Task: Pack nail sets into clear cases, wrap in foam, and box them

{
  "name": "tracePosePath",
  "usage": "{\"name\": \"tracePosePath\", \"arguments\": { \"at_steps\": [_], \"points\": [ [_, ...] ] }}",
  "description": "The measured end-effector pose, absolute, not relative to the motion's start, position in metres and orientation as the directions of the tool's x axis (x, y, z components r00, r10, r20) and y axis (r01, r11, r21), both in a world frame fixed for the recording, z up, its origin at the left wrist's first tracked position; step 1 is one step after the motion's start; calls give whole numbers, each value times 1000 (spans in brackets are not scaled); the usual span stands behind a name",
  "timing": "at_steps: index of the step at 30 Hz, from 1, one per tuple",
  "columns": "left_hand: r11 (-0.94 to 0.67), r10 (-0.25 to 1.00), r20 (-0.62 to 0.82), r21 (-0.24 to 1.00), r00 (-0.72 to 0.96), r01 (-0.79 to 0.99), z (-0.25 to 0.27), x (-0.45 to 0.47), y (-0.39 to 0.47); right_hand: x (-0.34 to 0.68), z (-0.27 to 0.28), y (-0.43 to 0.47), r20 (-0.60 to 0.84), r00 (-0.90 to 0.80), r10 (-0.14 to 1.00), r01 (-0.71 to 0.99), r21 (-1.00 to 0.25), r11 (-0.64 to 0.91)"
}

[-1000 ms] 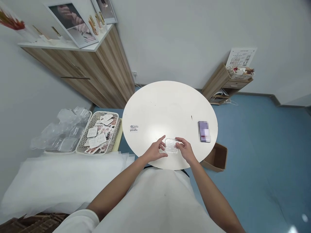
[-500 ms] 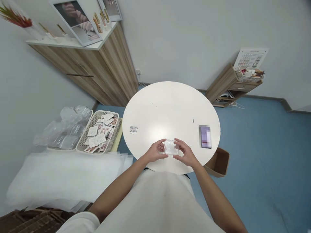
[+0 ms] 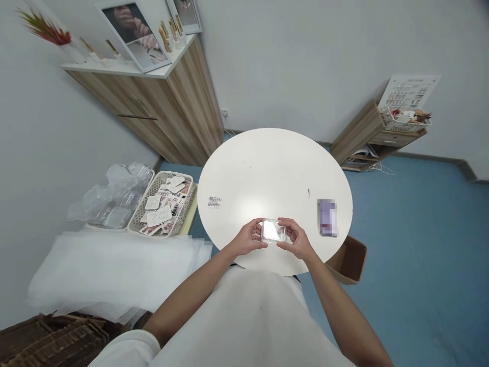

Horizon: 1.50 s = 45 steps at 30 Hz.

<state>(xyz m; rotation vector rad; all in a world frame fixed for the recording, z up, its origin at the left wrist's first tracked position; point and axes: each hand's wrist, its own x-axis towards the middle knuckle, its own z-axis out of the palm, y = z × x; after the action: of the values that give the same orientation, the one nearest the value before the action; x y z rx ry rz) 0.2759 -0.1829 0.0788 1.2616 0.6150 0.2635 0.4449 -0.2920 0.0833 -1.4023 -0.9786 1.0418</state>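
Packing workroom, apparently — card-filled basket [image 3: 186,208], plastic boxes [image 3: 117,217], white sheets [image 3: 118,270].

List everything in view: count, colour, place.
Table: 1, white, centre
Clear box: 1, transparent, held, front centre
Sheet of small pieces: 1, greyish, table left
Pixelated item: 1, purple, table right
Basket: 1, white, left of table
Cards: many, whitish, in basket
Plastic packs: several, clear, far left
Sheets: stack, white, lower left
Cardboard box: 1, brown, right of table
Tall cabinet: 1, brown, back left
Picture frames: 2, white, atop it
Slim items: several, gold, atop it
Leafy decoration: 1, reddish, atop it
Small cabinet: 1, brown, back right
Filled basket: 1, white, atop it
Board: 1, white, behind basket
Clothing: 1, white, bottom centre
Left hand: 1, bare, box's left
Right hand: 1, bare, box's right
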Motion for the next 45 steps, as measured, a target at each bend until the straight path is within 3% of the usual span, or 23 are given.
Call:
{"name": "tracePosePath", "arguments": {
  "at_steps": [3,6,13,17,24,33,45],
  "points": [
    [312,503,-274,942,820,124,80,271,-184,439,89,-293,-73,283,956,38,-995,-87],
    [323,482,-289,936,827,139,78,263,-185,432,91,-294,-162,314,936,15,-984,-176],
    [439,416,-426,868,804,233,62,242,-194,411,85,-303,-248,331,910,-61,-968,-242],
    [391,478,-427,886,767,250,53,236,-199,402,85,-305,-309,374,874,-68,-950,-306],
    [282,453,-372,922,810,266,47,228,-203,393,74,-302,-402,531,746,-151,-911,-384],
    [305,475,-372,920,798,247,42,229,-204,382,65,-306,-513,521,682,-296,-858,-419],
    [393,614,-473,878,632,275,13,247,-214,384,36,-331,-472,538,698,-114,-862,-495]
  ]
}}
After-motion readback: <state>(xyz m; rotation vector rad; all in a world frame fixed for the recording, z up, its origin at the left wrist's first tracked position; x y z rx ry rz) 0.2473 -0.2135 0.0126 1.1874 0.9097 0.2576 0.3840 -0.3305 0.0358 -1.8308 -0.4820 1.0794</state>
